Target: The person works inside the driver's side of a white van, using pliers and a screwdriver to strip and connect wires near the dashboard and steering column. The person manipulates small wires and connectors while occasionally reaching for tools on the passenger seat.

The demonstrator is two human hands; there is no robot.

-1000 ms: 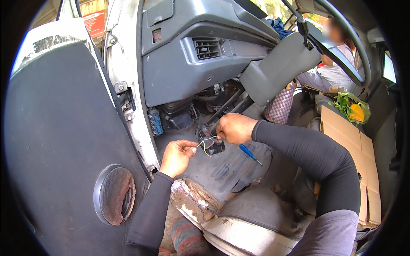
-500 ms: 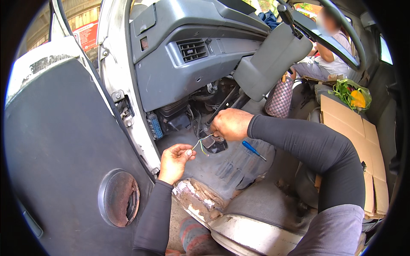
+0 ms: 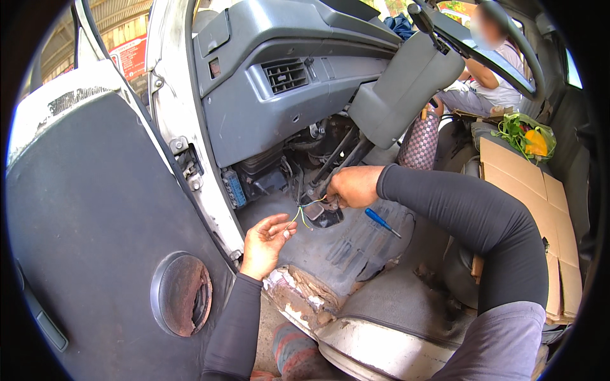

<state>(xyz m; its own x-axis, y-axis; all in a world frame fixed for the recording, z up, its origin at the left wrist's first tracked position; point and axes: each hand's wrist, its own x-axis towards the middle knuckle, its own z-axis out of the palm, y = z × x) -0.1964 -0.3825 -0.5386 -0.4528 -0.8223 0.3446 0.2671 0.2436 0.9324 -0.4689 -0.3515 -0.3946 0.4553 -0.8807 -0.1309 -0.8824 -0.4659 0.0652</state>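
I lean into a vehicle's footwell below a grey dashboard (image 3: 298, 95). My left hand (image 3: 264, 244) pinches the ends of thin green and yellow wires (image 3: 304, 213) between thumb and fingers. My right hand (image 3: 352, 186) is closed on the same wires where they come out near the pedals, under the steering column (image 3: 406, 89). A blue-handled screwdriver (image 3: 381, 221) lies on the grey floor mat (image 3: 356, 247) just right of my right hand.
The open door's dark inner panel (image 3: 95, 222) with a rusty speaker hole (image 3: 182, 294) fills the left. The door sill (image 3: 298, 298) is rusted and broken. Flattened cardboard (image 3: 534, 209) covers the seat. Another person (image 3: 489, 82) sits on the far side, beside a green bag (image 3: 524, 136).
The view has shifted closer and lower. My left hand moved slightly left and opened its fingers a little along the wires; my right hand stayed at the pedals.
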